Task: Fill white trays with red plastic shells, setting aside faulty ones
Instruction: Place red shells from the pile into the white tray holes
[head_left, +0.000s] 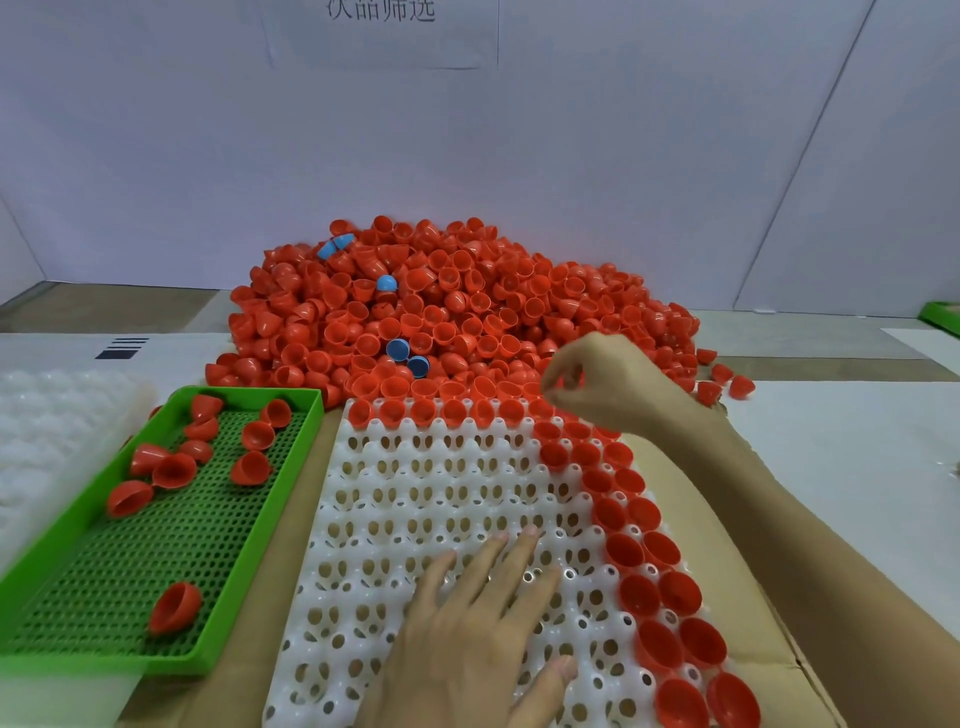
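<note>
Left hand (467, 639) lies flat pinning the white tray (415, 493) under it, right hand (597, 384) is curled before the red shells (441, 291), maybe holding one, can't tell.

We take this for a factory sorting bench: a great heap of red plastic shells (457, 306) lies on a table (857, 441) walled by plain white boards (623, 130). A white cell tray (441, 493), a green perforated tray (156, 561) and a printed Chinese notice (382, 10) suggest inspection work.

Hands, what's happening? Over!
Left hand flat on white tray. Right hand curled over far corner, hold unclear. Red shells fill far row, right edge. Nothing blocking.
</note>
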